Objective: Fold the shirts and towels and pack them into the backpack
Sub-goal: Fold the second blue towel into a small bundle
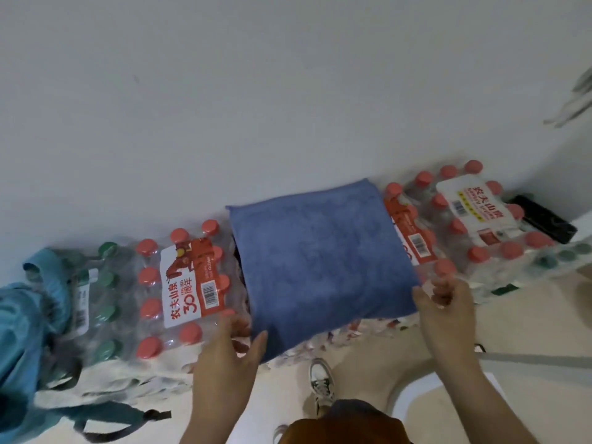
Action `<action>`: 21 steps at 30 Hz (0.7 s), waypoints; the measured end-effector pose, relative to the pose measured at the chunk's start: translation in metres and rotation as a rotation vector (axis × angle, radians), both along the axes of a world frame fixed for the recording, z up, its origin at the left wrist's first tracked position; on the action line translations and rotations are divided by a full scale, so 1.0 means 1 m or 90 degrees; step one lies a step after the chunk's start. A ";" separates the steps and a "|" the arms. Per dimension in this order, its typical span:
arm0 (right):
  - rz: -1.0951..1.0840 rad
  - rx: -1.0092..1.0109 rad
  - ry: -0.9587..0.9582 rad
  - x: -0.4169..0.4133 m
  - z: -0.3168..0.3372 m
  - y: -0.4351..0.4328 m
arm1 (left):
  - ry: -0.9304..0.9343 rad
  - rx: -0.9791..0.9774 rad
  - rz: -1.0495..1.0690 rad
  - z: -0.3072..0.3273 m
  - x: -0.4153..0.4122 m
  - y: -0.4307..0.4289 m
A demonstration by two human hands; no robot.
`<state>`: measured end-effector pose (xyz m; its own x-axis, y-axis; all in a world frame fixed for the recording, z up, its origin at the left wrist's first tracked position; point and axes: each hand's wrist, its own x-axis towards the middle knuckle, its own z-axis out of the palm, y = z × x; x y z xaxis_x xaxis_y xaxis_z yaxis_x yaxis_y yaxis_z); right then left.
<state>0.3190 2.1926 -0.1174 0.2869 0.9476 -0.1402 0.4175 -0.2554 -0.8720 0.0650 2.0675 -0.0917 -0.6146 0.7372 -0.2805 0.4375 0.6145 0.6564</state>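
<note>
Head view, looking down at a row of shrink-wrapped bottle packs set on the floor (528,318) along a white wall (288,91).

Blue towel (320,261): folded to a rough square and lying flat on top of the row. Its far edge is at the wall; its near corner overhangs the row's near edge. It sits between the left red-capped pack (182,283) and the right red-capped pack (464,219), overlapping the edges of both.

Left hand (230,350): at the towel's near corner. The thumb lies on top of the cloth and the fingers are curled at the left edge below it, pinching the towel.

Right hand (445,302): at the towel's right corner. The thumb touches the corner and the fingers are curled narrow just beside it. Motion blur here; cannot tell whether cloth is actually gripped.

Backpack (19,322): teal, slumped at the left end of the row, leaning on the green-capped pack (105,283), with its straps trailing on the floor.

Other items: a black object (544,219) at the right end of the row by the wall. A white sneaker (322,382) stands on the floor below the towel, between the forearms. An orange garment (342,431) shows at the bottom edge.
</note>
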 end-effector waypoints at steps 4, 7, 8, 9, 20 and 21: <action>-0.085 -0.153 0.251 -0.003 -0.002 -0.021 | 0.003 -0.022 -0.033 -0.006 0.009 -0.019; -0.075 -0.238 0.435 0.003 -0.001 -0.025 | -0.077 -0.013 0.000 -0.011 0.010 -0.024; -0.064 -0.261 0.466 0.006 -0.002 -0.025 | -0.112 -0.005 0.016 -0.012 0.010 -0.026; -0.053 -0.278 0.479 0.009 -0.005 -0.025 | -0.142 0.011 0.032 -0.014 0.010 -0.027; -0.064 -0.192 0.331 0.028 -0.007 -0.026 | -0.321 0.201 0.143 -0.012 0.010 -0.033; -0.070 -0.172 0.315 0.032 -0.005 -0.025 | -0.323 0.217 0.139 -0.013 0.007 -0.035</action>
